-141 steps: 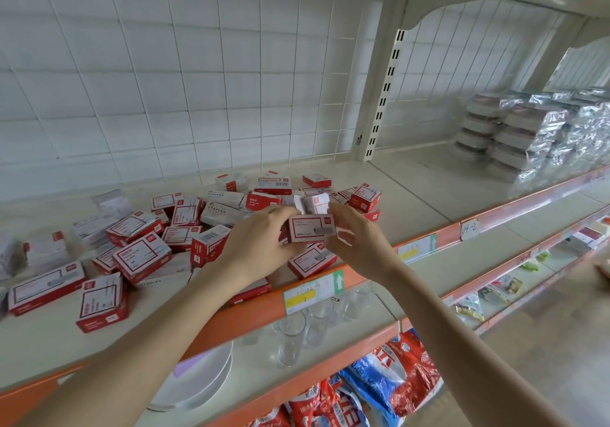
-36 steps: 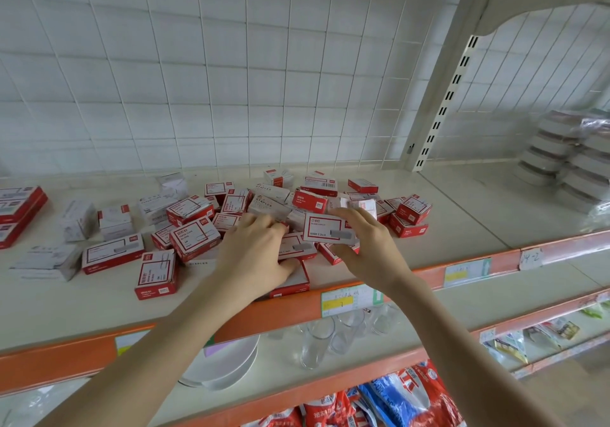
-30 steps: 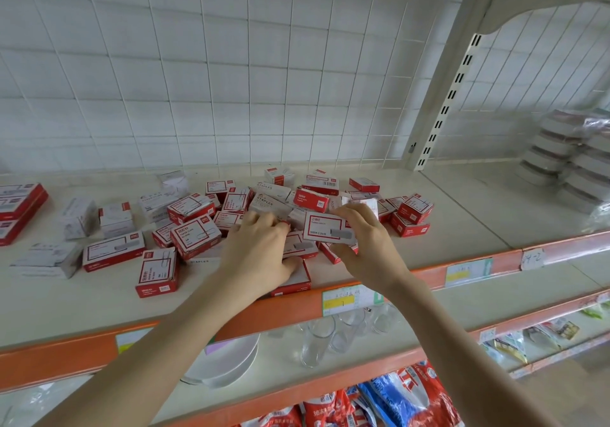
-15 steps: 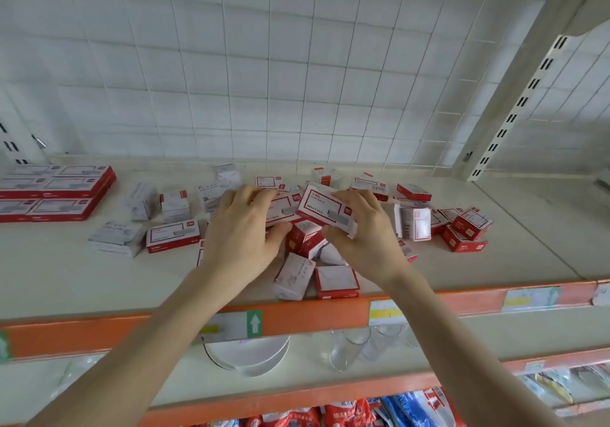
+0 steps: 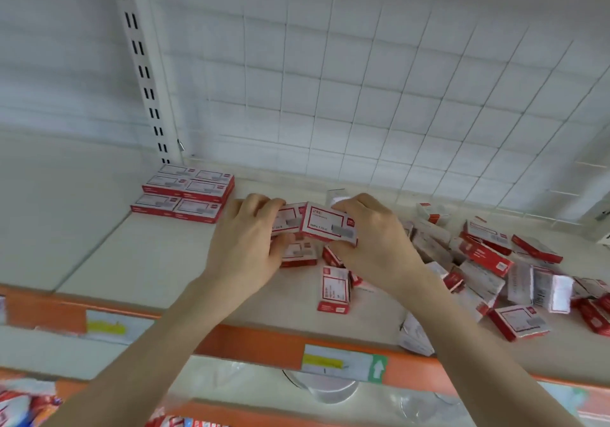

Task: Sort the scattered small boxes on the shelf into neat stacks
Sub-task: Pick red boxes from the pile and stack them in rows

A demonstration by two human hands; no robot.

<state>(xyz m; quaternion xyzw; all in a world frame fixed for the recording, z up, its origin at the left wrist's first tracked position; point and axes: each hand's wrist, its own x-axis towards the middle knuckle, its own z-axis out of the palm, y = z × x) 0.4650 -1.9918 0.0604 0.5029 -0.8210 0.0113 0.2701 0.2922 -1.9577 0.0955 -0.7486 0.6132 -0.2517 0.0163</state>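
Shelf (image 5: 158, 271): was pale, with an orange front rail (image 5: 251, 344) that carried a paper tag (image 5: 343, 362); all places below are given from this shelf.
Left hand (image 5: 246, 245): was above the shelf middle, fingers curled around a small box (image 5: 286, 220) with red edges; it was grasping it.
Right hand (image 5: 379, 245): was just beside the left one, above the shelf, and it was grasping another box (image 5: 330, 223), white face with red border, held tilted toward the camera.
Held boxes: were touching each other side by side, lifted over the shelf surface.
Under the hands: some more boxes were lying on the shelf; one (image 5: 298, 255) was partly hidden by the left hand, and one (image 5: 334, 289) lay flat near the front rail.
Heap (image 5: 488, 271): many boxes were scattered on the right part of the shelf, at mixed angles, some overlapping; the picture was blurred there.
Stack (image 5: 186, 192): neat boxes were at the back left of the shelf, close to the slotted post (image 5: 142, 63), in rows, well apart from the heap.
Back: a white wire grid (image 5: 379, 96) stood behind the shelf.
Below the shelf: glass items and red packets were on lower levels, too blurred to tell more.
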